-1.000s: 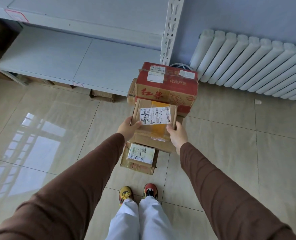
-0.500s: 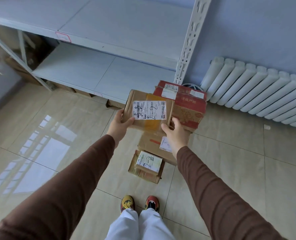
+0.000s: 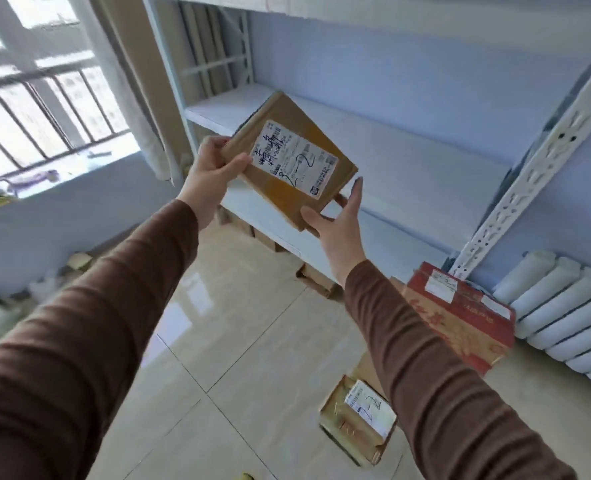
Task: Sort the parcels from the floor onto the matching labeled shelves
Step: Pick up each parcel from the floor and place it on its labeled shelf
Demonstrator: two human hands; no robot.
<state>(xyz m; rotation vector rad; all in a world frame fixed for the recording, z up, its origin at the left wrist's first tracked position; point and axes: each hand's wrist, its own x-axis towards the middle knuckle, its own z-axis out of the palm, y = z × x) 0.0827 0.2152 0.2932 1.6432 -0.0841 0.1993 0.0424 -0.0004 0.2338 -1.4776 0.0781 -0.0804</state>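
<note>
It looked like a small parcel storage room: white metal shelving [image 3: 373, 157] stood against a pale blue wall, labelled cardboard parcels [image 3: 359, 417] lay on the tiled floor [image 3: 252, 341], beside a radiator [image 3: 564, 306] and barred window [image 3: 44, 116].

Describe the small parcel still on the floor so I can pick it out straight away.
Start at the white radiator on the right wall; the red printed carton stands in front of it. Nearer the camera from that carton, by the right sleeve, the small brown parcel lies on the tiled floor. Its white label bears a handwritten "2-2".
</note>
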